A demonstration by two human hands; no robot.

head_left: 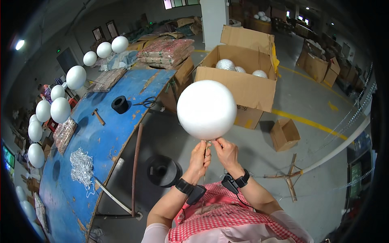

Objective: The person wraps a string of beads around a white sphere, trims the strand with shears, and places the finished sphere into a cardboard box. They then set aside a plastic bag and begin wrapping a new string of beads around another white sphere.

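Note:
A large smooth white ball (206, 109) stands in front of me on top of a thin stick (205, 174). My left hand (197, 160) is closed around this stick just below the ball. At the ball's underside, my right hand (227, 154) is closed in a pinch, its fingertips close beside the stick. Whatever is between those fingertips is too small to make out. Silvery bead strings (82, 165) lie in a heap on the blue table (133, 87) to my left.
The table also bears a hammer (98, 117), a black roll (120, 104) and scissors (146, 102). Several white balls (60, 110) stand along its far side. Ahead, an open carton (237, 87) holds silvery balls (225, 65). A smaller box (285, 135) and a wooden stand (290, 178) are at right.

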